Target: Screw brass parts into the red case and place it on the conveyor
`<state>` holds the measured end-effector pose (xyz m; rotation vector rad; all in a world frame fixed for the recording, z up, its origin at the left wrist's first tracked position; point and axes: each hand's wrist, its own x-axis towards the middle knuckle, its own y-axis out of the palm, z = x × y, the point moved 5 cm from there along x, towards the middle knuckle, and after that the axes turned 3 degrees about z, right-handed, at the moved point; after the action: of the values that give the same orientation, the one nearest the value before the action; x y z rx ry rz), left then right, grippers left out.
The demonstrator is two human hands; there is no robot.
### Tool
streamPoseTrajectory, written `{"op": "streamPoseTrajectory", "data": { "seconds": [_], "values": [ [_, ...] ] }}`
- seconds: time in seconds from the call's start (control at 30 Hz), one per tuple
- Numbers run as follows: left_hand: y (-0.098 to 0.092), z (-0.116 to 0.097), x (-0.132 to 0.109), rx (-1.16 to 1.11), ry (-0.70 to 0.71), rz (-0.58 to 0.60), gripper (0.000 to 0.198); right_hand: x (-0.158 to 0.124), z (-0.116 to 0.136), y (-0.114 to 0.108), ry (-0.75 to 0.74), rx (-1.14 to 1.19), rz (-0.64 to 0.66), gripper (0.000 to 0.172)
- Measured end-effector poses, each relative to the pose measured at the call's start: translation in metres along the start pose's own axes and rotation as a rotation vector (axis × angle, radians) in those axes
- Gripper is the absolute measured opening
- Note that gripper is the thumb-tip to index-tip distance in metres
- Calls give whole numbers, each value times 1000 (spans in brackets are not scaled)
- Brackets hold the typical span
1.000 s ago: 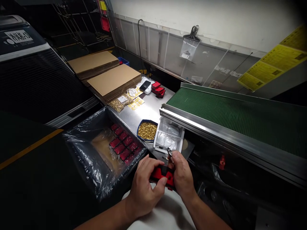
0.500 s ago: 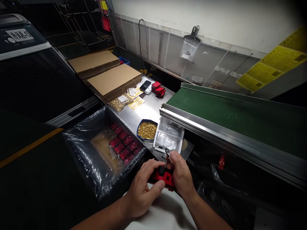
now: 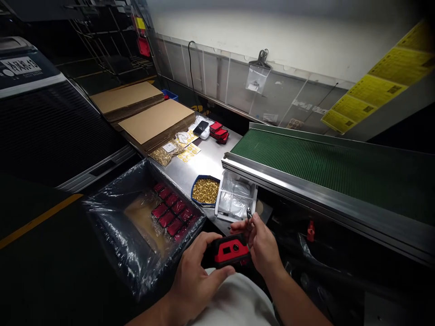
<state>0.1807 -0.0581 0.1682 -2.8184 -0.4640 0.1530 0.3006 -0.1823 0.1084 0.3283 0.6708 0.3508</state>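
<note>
Red-and-black plastic case (image 3: 231, 250) sits between my hands, lying nearly flat with its red face up and two dark openings showing. My left hand (image 3: 195, 271) now carries it alone: my left fingers (image 3: 205, 240) are closed over its upper edge and my thumb (image 3: 220, 271) presses along its lower edge. Earlier both hands crowded over the case and hid much of its face; that face is now uncovered.

My right hand (image 3: 261, 244) has drawn up and back, its lower part just beside the case's right end. My right fingers (image 3: 243, 225) stay pinched together on a small metal tool (image 3: 249, 216). Its exact type is too small to tell. Its tip now points upward, clear of the case, where it was down close to the case before.

Just beyond my fingertips stands a white tray lined with clear plastic (image 3: 234, 195), with a blue-rimmed tray of gold pieces (image 3: 205, 191) beside it on a steel table (image 3: 200, 170). Left of my left fingers, a plastic-lined bin (image 3: 112, 217) holds rows of red cases (image 3: 170, 210). Right of my right fingers runs a green conveyor belt (image 3: 306, 167).
</note>
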Motion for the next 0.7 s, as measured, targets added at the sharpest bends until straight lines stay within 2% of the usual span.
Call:
{"op": "streamPoseTrajectory", "data": {
  "seconds": [0.1,0.17,0.23,0.37,0.47,0.57,0.7],
  "values": [
    [2,10,-3,-84,-17,-108,43,-3,-23,-9,73,219,-129,35],
    [6,16,-5,-183,-43,-97,42,-6,-29,-9,90,338,-212,31],
    [10,19,-6,-238,-68,-60,42,-7,-25,-5,67,374,-223,33],
    [9,16,-8,-183,-75,-64,45,-3,0,0,-76,229,-139,42],
    [8,14,-8,-185,-100,-45,43,-4,17,-1,-217,84,-99,41],
    [10,14,-7,-228,-123,-26,46,-9,28,1,-296,-18,-70,41],
    [10,10,-5,-285,-7,7,53,-17,41,9,-363,-103,-28,41]
  ]
}}
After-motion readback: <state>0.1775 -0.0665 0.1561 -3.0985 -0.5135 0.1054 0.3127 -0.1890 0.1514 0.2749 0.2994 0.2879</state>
